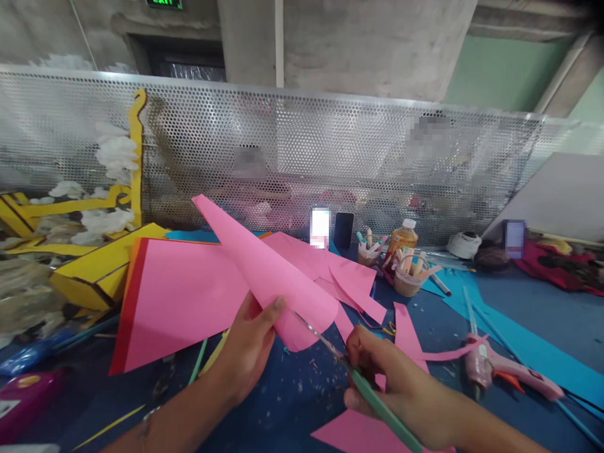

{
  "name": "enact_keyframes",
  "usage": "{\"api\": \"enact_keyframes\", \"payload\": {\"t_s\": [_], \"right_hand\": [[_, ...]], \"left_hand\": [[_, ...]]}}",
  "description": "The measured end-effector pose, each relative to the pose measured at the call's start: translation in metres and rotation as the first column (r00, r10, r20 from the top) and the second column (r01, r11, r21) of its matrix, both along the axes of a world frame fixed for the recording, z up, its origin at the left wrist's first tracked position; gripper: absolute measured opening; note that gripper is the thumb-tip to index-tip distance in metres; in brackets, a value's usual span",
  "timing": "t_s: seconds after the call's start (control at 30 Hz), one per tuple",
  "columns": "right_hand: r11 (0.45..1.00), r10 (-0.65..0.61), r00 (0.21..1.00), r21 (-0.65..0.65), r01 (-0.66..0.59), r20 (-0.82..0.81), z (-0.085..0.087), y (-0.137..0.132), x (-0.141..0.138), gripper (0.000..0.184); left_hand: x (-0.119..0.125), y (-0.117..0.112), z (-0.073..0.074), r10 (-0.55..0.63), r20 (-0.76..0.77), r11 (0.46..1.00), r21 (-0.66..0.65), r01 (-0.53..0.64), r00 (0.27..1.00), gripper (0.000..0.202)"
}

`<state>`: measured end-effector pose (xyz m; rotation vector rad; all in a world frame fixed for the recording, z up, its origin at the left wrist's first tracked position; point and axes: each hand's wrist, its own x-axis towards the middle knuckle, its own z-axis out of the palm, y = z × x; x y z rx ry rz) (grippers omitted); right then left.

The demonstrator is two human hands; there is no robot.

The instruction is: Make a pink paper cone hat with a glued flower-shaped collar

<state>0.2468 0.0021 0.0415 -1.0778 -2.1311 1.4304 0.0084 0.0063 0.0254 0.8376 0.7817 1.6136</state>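
Observation:
My left hand [250, 352] is closed on a sheet of pink paper [278, 274], with the thumb on its face. The sheet curls into a loose cone, its narrow end pointing up and left. In my right hand [391, 377] is a pair of scissors [377, 406] with a green handle. Their metal blades lie against the lower part of the curled sheet, near my left thumb. How far apart the blades stand, I cannot tell. Behind my left hand rests a stack of pink sheets [179, 302] with red and orange edges showing.
Pink offcuts [408, 333] lie around my right hand. On the right are a pink glue gun [509, 371] and blue paper [533, 352]. Marker cups [409, 280], a bottle [403, 239] and a phone [343, 229] stand before a perforated metal screen [330, 151]. Yellow cardboard pieces [104, 267] are left.

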Motion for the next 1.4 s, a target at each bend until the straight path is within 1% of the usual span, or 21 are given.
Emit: {"api": "enact_keyframes", "payload": {"t_s": [0.1,0.2,0.33,0.43,0.5,0.73,0.83,1.03,1.23,1.4], "right_hand": [[1.0,0.012,0.999,-0.01,-0.012,-0.044,0.002,0.0,-0.001,0.038],[1.0,0.014,0.998,0.018,-0.013,-0.056,0.001,0.001,0.0,0.039],[0.994,0.061,0.998,0.09,-0.06,-0.008,-0.005,0.004,0.006,0.034],[0.989,0.101,0.994,0.106,-0.104,0.028,-0.008,0.005,0.01,0.031],[0.989,0.097,0.995,0.113,-0.098,0.013,-0.009,0.006,0.011,0.032],[0.994,0.059,0.995,0.097,-0.051,-0.076,-0.007,0.007,0.009,0.034],[0.994,0.051,0.995,0.096,-0.043,-0.091,-0.007,0.008,0.009,0.033],[0.995,0.059,0.996,0.09,-0.053,-0.065,-0.007,0.01,0.01,0.029],[0.995,0.058,0.998,0.085,-0.057,-0.005,-0.004,0.008,0.009,0.026],[0.995,0.067,0.998,0.081,-0.066,-0.016,-0.002,0.006,0.008,0.026]], "left_hand": [[0.001,-0.003,0.003,-0.018,0.008,1.0,-0.014,0.018,1.0,0.064],[0.002,-0.005,0.005,-0.024,0.024,1.0,-0.012,0.024,0.999,0.066],[0.003,-0.006,0.006,-0.009,0.059,1.0,0.003,0.008,0.998,0.066],[0.003,-0.004,0.005,0.027,0.097,1.0,0.003,-0.028,0.995,0.068],[0.002,-0.003,0.004,0.042,0.103,0.999,-0.01,-0.041,0.994,0.068],[0.002,-0.003,0.001,0.027,0.067,0.998,-0.054,-0.023,0.997,0.071],[0.002,-0.004,0.002,0.024,0.053,0.997,-0.075,-0.02,0.998,0.068],[0.002,-0.003,0.004,0.065,0.009,0.995,-0.076,-0.064,0.998,0.057],[0.002,-0.004,0.002,0.079,-0.021,0.994,-0.079,-0.081,0.997,0.05],[0.003,-0.004,0.001,0.096,-0.042,0.99,-0.098,-0.1,0.995,0.047]]}}
